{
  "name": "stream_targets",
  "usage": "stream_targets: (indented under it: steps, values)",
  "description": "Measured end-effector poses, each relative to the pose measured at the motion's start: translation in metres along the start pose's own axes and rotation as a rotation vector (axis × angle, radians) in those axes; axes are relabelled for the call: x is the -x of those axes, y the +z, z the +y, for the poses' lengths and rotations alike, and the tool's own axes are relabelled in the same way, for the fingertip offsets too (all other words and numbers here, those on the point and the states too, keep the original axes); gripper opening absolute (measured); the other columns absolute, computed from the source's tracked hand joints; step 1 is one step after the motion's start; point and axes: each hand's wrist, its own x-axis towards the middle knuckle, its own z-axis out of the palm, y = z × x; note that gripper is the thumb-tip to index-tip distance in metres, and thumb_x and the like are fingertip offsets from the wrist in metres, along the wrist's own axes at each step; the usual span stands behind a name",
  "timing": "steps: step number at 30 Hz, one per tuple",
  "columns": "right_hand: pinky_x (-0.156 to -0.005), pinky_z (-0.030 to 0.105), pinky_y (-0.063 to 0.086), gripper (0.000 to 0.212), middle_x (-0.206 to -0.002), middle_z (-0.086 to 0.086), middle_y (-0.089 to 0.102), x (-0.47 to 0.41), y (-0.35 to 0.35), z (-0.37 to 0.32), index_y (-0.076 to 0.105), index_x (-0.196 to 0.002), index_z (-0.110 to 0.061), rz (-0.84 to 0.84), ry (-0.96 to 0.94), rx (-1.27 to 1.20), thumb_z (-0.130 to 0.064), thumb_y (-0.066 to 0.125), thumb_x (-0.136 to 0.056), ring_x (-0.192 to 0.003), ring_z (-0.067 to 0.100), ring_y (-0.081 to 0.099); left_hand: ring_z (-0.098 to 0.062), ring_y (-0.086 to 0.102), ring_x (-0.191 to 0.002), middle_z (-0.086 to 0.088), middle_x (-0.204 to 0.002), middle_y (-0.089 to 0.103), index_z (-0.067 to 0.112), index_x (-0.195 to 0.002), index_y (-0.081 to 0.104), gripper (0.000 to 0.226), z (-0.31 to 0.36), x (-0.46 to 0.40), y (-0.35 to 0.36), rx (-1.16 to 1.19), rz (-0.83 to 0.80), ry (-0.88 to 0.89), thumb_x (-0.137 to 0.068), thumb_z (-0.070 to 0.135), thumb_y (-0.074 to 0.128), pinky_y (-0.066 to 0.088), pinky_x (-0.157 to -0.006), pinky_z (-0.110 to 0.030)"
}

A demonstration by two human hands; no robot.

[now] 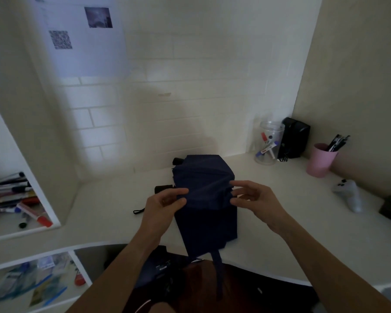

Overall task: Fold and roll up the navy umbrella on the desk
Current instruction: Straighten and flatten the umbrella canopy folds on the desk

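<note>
The navy umbrella (pixel 204 195) lies on the white desk (pixel 104 213), its fabric gathered into a flat, boxy bundle that runs from the back wall toward me. Its black tip (pixel 177 161) pokes out at the far left end, and a fabric strap (pixel 217 260) hangs over the desk's front edge. My left hand (pixel 164 203) pinches a fold on the left side of the bundle. My right hand (pixel 255 197) is at the right side, fingers spread and curled, fingertips touching the fabric edge. A black handle piece (pixel 163 189) and wrist loop (pixel 138 211) show beside my left hand.
A clear jar of markers (pixel 269 143), a black speaker (pixel 295 137) and a pink pen cup (pixel 321 160) stand at the back right. A white game controller (pixel 348 195) lies on the right. Shelves at left hold pens and markers (pixel 14 195).
</note>
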Motion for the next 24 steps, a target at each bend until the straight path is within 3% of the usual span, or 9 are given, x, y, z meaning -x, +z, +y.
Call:
stream_targets:
  steps: [3, 6, 10, 12, 16, 18, 21, 24]
  values:
    - [-0.073, 0.021, 0.056, 0.035, -0.085, 0.006, 0.076, -0.002, 0.005, -0.002, 0.078, -0.105, -0.018, 0.022, -0.043, 0.140, -0.002, 0.084, -0.075, -0.072, 0.008, 0.065, 0.000, 0.072, -0.091, 0.007, -0.097, 0.077, 0.015, -0.104, 0.079, 0.026, 0.004, 0.004, 0.001, -0.038, -0.031, 0.037, -0.084, -0.002, 0.077, 0.054, -0.076, -0.011]
    - [-0.076, 0.021, 0.053, 0.020, -0.085, -0.001, 0.078, -0.002, 0.000, 0.004, 0.081, -0.087, -0.017, 0.081, -0.003, 0.099, -0.002, 0.083, -0.075, -0.079, 0.010, 0.070, 0.004, 0.071, -0.091, 0.003, -0.106, 0.075, 0.009, -0.111, 0.076, 0.032, 0.003, 0.007, -0.002, -0.067, -0.041, 0.058, -0.082, -0.004, 0.079, 0.053, -0.076, -0.008]
    - [-0.060, 0.012, 0.048, 0.032, -0.098, 0.006, 0.076, 0.001, 0.002, 0.002, 0.075, -0.106, -0.021, 0.046, 0.062, 0.033, -0.010, 0.084, -0.077, -0.083, 0.014, 0.071, -0.011, 0.074, -0.094, -0.005, -0.110, 0.075, 0.019, -0.108, 0.078, 0.036, -0.003, 0.009, -0.005, -0.121, -0.070, 0.050, -0.079, 0.000, 0.083, 0.059, -0.081, -0.021]
    - [-0.058, 0.013, 0.047, 0.031, -0.102, 0.009, 0.075, 0.000, 0.006, 0.001, 0.076, -0.107, -0.022, 0.061, 0.074, 0.000, -0.011, 0.083, -0.079, -0.085, 0.014, 0.069, -0.018, 0.074, -0.098, -0.006, -0.112, 0.075, 0.023, -0.107, 0.078, 0.036, -0.005, 0.009, -0.003, -0.119, -0.070, 0.050, -0.078, 0.002, 0.084, 0.061, -0.086, -0.029]
    - [-0.071, 0.030, 0.045, 0.027, -0.104, 0.011, 0.077, 0.001, 0.001, 0.002, 0.077, -0.105, -0.018, 0.078, 0.125, -0.135, -0.006, 0.078, -0.081, -0.089, 0.017, 0.066, -0.021, 0.074, -0.097, -0.007, -0.110, 0.075, 0.018, -0.108, 0.078, 0.037, -0.004, 0.009, -0.005, -0.077, -0.033, 0.055, -0.078, -0.002, 0.083, 0.061, -0.082, -0.025]
    - [-0.075, 0.031, 0.047, 0.030, -0.105, 0.014, 0.075, 0.004, -0.005, 0.005, 0.077, -0.109, -0.018, 0.042, 0.136, -0.168, -0.004, 0.077, -0.082, -0.090, 0.018, 0.065, -0.023, 0.074, -0.096, -0.009, -0.108, 0.075, 0.020, -0.107, 0.078, 0.037, -0.007, 0.009, -0.009, -0.092, -0.009, 0.057, -0.077, -0.001, 0.084, 0.061, -0.080, -0.025]
    - [-0.073, 0.024, 0.052, 0.034, -0.094, 0.015, 0.073, 0.009, -0.003, 0.011, 0.077, -0.110, -0.021, -0.008, -0.008, 0.064, -0.001, 0.076, -0.082, -0.081, 0.013, 0.066, -0.020, 0.075, -0.091, -0.008, -0.108, 0.075, 0.025, -0.106, 0.078, 0.038, -0.013, 0.012, -0.012, -0.169, -0.024, 0.069, -0.076, 0.002, 0.086, 0.061, -0.081, -0.026]
    - [-0.070, 0.025, 0.055, 0.031, -0.083, -0.004, 0.073, 0.009, 0.004, 0.018, 0.079, -0.103, -0.024, 0.044, -0.231, 0.413, -0.005, 0.081, -0.079, -0.075, 0.007, 0.067, -0.017, 0.074, -0.089, -0.006, -0.108, 0.074, 0.024, -0.106, 0.078, 0.037, -0.017, 0.016, -0.010, -0.206, -0.027, 0.084, -0.077, 0.002, 0.086, 0.060, -0.079, -0.023]
